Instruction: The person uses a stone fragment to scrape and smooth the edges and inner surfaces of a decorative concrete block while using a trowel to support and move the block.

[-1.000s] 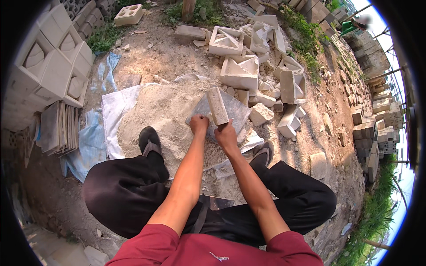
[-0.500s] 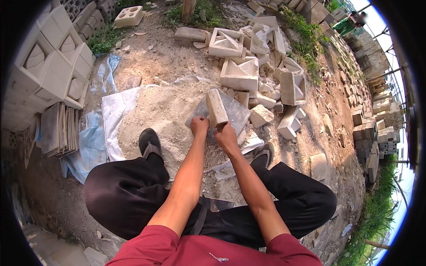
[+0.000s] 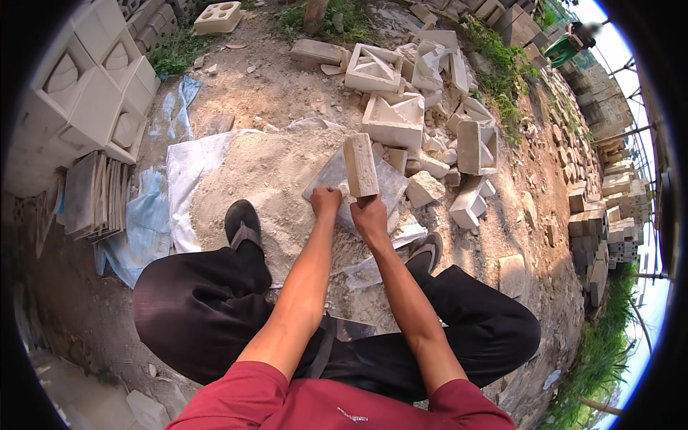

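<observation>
My right hand [image 3: 370,215] is closed around the near end of a pale, dusty rectangular block [image 3: 360,166] that looks like a mallet head; a short dark part shows between the block and my fingers. The block stands over a flat grey plate [image 3: 330,174]. Beside it on the left, my left hand [image 3: 327,201] is a closed fist at the plate's near left edge. A small pale fragment [image 3: 345,189] shows between that fist and the block. Whatever the left fingers hold is hidden. Pale powder [image 3: 244,175] lies heaped on a white sack [image 3: 185,188] to the left.
Broken hollow casts [image 3: 393,120] and rubble are piled beyond the plate. Tall stacked pale blocks [image 3: 93,86] and leaning thin boards [image 3: 97,193] stand on the left. My sandalled feet flank the powder. A person in green [image 3: 568,46] is far off at the upper right.
The block in my right hand has risen slightly and tilted more upright, and its near end shows more. My left hand stays at the plate's edge. The view has shifted a little.
</observation>
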A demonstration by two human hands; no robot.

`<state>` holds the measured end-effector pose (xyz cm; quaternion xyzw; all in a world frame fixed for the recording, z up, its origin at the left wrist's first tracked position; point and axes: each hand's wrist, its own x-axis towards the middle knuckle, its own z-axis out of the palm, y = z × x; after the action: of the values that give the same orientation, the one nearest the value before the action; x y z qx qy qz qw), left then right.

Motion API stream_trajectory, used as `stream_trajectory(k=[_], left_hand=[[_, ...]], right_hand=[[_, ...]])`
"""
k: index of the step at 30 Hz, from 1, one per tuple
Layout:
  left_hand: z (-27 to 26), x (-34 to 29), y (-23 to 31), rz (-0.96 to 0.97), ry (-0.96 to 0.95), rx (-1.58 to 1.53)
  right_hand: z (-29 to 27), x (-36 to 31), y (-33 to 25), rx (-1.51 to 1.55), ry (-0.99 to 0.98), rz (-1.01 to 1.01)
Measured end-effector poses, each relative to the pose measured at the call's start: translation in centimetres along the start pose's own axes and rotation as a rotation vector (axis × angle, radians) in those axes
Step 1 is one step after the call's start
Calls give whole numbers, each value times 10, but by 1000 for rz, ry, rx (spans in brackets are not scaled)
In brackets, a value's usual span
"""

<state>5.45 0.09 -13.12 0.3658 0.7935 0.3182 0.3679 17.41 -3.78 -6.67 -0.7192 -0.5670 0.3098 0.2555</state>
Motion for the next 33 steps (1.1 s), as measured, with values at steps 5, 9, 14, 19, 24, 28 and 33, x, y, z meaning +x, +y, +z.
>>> stream_trajectory(k=[5, 9, 14, 19, 24, 28, 33], left_hand=[[3, 0, 4, -64, 23, -20], [2, -6, 5, -26, -30, -68], [0, 4, 0, -49, 17, -17], [5, -7, 10, -42, -4, -28], [-1, 1, -2, -51, 0, -62], [8, -9, 12, -61, -6, -57], [1, -6, -1, -23, 20, -61]], right_hand=[[6, -9, 9, -28, -33, 7], [1, -1, 22, -104, -47, -18], [3, -6, 3, 42, 50, 22], [1, 1, 31, -64, 0, -29], [-1, 4, 9, 86, 17, -20], [0, 0, 37, -184, -57, 25], [2, -1, 15, -107, -45, -24]])
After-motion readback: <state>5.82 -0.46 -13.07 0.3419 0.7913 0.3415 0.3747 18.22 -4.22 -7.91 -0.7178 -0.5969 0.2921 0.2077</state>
